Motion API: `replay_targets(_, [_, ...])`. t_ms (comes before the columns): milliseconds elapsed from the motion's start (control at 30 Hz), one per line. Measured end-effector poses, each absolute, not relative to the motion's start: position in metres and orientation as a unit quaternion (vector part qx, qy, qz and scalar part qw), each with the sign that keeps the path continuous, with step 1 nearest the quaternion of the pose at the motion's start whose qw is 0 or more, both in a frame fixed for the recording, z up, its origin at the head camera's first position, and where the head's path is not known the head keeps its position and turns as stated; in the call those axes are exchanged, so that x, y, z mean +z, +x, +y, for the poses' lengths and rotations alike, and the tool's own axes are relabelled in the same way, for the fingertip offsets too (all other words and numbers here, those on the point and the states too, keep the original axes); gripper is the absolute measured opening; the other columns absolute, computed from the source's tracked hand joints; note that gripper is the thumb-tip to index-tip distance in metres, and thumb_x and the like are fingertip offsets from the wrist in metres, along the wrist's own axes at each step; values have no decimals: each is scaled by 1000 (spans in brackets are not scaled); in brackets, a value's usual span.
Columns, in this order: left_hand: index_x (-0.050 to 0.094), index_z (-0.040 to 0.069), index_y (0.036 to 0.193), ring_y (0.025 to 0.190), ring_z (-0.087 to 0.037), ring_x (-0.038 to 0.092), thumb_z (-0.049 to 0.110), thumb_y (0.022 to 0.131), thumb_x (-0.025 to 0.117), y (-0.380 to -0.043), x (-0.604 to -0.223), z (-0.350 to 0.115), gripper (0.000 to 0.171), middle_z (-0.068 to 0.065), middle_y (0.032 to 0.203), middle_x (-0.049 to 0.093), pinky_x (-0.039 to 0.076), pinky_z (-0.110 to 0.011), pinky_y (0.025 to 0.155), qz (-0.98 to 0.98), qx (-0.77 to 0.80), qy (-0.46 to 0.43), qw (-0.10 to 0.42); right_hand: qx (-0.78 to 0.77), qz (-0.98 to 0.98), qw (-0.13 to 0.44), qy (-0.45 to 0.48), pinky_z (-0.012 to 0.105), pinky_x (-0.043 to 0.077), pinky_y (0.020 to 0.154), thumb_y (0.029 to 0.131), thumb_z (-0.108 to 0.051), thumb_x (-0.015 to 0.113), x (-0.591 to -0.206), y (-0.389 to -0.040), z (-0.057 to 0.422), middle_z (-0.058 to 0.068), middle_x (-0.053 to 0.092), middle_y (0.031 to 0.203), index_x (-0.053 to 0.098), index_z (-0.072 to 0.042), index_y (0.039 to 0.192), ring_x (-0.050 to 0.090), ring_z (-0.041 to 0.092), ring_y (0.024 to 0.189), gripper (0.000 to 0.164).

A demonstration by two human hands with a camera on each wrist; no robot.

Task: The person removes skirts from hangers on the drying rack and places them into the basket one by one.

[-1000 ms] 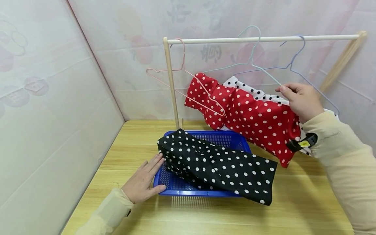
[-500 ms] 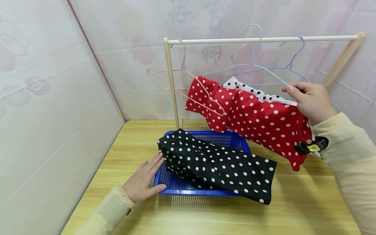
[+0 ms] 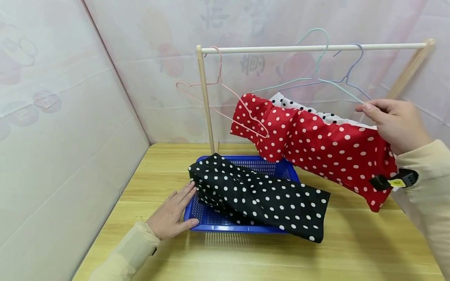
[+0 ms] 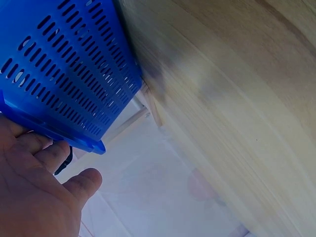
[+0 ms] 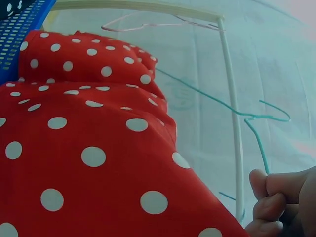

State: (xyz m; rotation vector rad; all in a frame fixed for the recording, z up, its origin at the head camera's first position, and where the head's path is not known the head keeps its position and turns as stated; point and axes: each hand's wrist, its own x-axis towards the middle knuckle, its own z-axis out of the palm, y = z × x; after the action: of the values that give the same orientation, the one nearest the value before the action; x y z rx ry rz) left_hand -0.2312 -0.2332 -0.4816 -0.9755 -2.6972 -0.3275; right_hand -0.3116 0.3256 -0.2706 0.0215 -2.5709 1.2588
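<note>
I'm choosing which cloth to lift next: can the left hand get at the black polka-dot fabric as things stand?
Most likely yes: the left hand touches the rim of the blue plastic basket, close beside the black polka-dot fabric, which nothing visible covers.

Basket (image 3: 239,228) on table (image 3: 246,259), before the rack (image 3: 263,49)

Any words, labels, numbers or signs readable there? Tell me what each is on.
Nothing reads clearly.
Yellow label on the black wrist strap: too small and blurred to read.
Back curtain: faint characters, too blurred to read.
Left curtain: pale round prints, any lettering too faint to read.
</note>
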Motion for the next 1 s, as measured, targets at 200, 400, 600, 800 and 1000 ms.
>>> replay_targets(200, [25,2,151,142,-31,24,60,88,55,-233,-481,-235,90,-14,158,18,29,-60,106,-926,-114,-336,129,525,-849,27,53,32,38,46,96,-45,46,-271,-293,312,0,41,76,64,-24,113,40,18,64,33])
replay_targets(400, [26,2,151,142,-32,25,60,88,55,-236,-481,-234,90,-14,158,19,29,-60,106,-924,-114,-339,134,632,-767,-32,104,32,26,52,100,-35,47,-266,-289,295,0,40,73,61,-8,115,28,22,58,34])
replay_targets(600, [28,1,150,142,-32,25,61,89,54,-237,-483,-234,90,-15,157,20,31,-61,104,-923,-112,-343,133,706,-695,-64,122,33,17,57,101,-28,46,-269,-285,284,1,36,73,56,-4,115,20,22,62,29])
replay_targets(800, [31,-1,148,140,-31,30,62,86,58,-236,-475,-237,93,-16,156,22,33,-62,102,-919,-113,-350,140,775,-610,-98,133,27,20,53,102,-23,45,-267,-276,263,2,36,77,52,-2,116,22,19,65,26])
replay_targets(1000, [38,-5,143,133,-32,39,57,84,64,-243,-446,-231,89,-20,150,34,36,-60,101,-886,-128,-387,220,801,-568,-135,135,25,22,51,102,-26,46,-261,-271,236,1,35,78,45,-2,108,23,16,64,24])
